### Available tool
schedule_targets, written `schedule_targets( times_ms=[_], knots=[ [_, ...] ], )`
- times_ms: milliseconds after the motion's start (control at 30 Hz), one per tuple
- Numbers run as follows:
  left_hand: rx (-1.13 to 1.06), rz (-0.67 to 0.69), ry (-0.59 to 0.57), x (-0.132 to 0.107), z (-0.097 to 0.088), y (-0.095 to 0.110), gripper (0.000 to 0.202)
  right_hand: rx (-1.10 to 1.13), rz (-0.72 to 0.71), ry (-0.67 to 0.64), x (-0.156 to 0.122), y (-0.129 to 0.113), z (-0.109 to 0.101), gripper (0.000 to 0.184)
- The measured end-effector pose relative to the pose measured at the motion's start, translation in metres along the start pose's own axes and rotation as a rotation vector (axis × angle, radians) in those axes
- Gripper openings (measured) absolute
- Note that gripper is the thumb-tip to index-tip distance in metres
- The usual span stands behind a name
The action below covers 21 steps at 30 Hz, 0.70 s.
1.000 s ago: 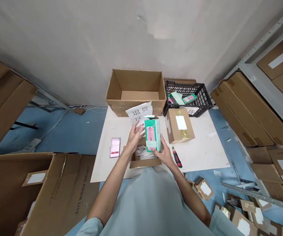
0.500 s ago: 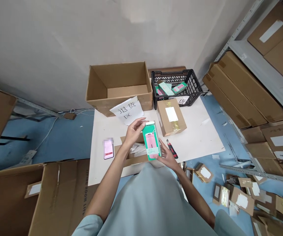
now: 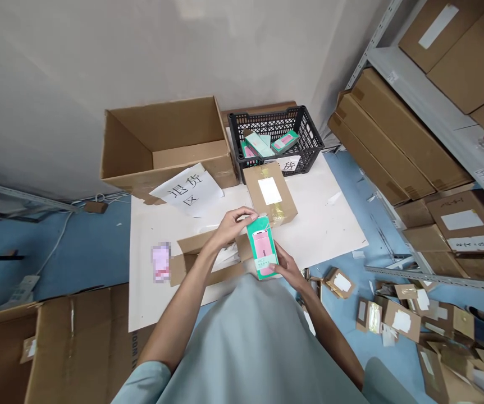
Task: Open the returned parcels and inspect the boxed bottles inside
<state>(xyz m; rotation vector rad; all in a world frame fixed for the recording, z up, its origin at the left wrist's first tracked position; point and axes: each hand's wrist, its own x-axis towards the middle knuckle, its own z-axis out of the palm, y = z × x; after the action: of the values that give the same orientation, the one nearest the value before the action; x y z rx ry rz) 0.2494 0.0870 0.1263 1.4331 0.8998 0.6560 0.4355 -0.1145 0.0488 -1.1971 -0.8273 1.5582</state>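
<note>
Both my hands hold a slim green-and-pink box (image 3: 262, 244) upright in front of me, its printed front facing up at me. The fingers of my left hand (image 3: 234, 225) pinch its top left corner. At the lower right side, my right hand (image 3: 286, 266) grips it with the thumb on the front. Below and to the left lies an open small carton (image 3: 181, 272) with white wrapping (image 3: 226, 255) inside, partly covered by my left forearm. A taped carton (image 3: 286, 209) with a white label stands just beyond the held box.
On the white table (image 3: 326, 219), a large open carton (image 3: 170, 171) stands at the back with a handwritten paper sign (image 3: 187, 193). A black crate (image 3: 309, 148) beside it holds several similar boxes. A phone (image 3: 161, 262) lies left. Shelves (image 3: 419, 84) and floor cartons (image 3: 400, 320) are at right.
My view has turned to the right, so the table's contents appear further left. The box's white top flap shows less now. The red-and-black cutter has gone out of sight.
</note>
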Motion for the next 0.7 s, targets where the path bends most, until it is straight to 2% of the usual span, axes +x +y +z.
schedule_targets(
  times_ms=[100,200,267,400,467,567,633,700],
  knots=[
    [-0.183,-0.081,-0.084,0.008,0.010,-0.003,0.054,0.066,0.047,-0.028,-0.003,-0.002,-0.010,0.086],
    [-0.348,-0.188,-0.135,0.012,0.018,-0.009,0.070,0.211,0.146,-0.046,-0.003,-0.002,-0.013,0.081],
    [-0.404,-0.236,-0.110,0.014,0.023,-0.013,0.078,0.318,0.183,-0.044,-0.001,-0.003,-0.013,0.079],
    [-0.381,-0.247,0.044,0.017,0.030,-0.016,0.077,0.378,0.234,-0.036,0.006,-0.011,-0.023,0.074],
    [-0.315,-0.191,0.103,0.018,0.031,-0.016,0.079,0.270,0.218,-0.036,0.011,-0.015,-0.031,0.081],
    [-0.191,-0.118,0.211,0.020,0.032,-0.018,0.091,-0.052,0.124,0.020,0.021,-0.019,-0.038,0.115],
    [-0.113,-0.117,0.328,0.021,0.034,-0.022,0.100,-0.317,0.054,0.099,0.027,-0.019,-0.034,0.136],
    [-0.043,-0.127,0.455,0.022,0.037,-0.026,0.102,-0.563,-0.017,0.181,0.032,-0.019,-0.024,0.141]
  ],
)
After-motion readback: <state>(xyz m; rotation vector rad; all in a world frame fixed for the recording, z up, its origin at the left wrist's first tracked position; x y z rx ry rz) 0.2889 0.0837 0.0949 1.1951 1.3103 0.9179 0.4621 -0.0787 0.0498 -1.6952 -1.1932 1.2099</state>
